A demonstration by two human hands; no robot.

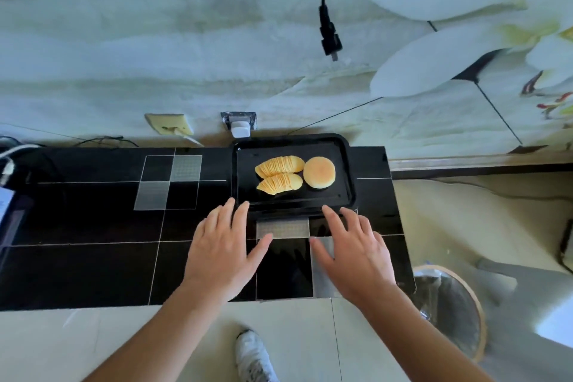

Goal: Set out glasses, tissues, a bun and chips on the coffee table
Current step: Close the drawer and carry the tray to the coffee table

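Note:
A black tray (pixel 344 161) lies on the black tiled coffee table (pixel 93 257), near its far right corner. On the tray sit a round pale bun (pixel 319 172) and, left of it, two fanned stacks of yellow chips (pixel 280 174). My left hand (pixel 224 250) hovers flat over the table, its fingertips at the tray's near left edge. To the right, my right hand (pixel 355 250) is spread the same way, fingertips at the tray's near right edge. Both hands hold nothing. No glasses or tissues are in view.
A black cable with a plug (pixel 330 34) hangs against the wall above the tray. A white charger (pixel 240 129) sits in a wall socket just behind the tray. Cables lie at the table's far left. A round bin (pixel 449 310) stands on the floor to the right.

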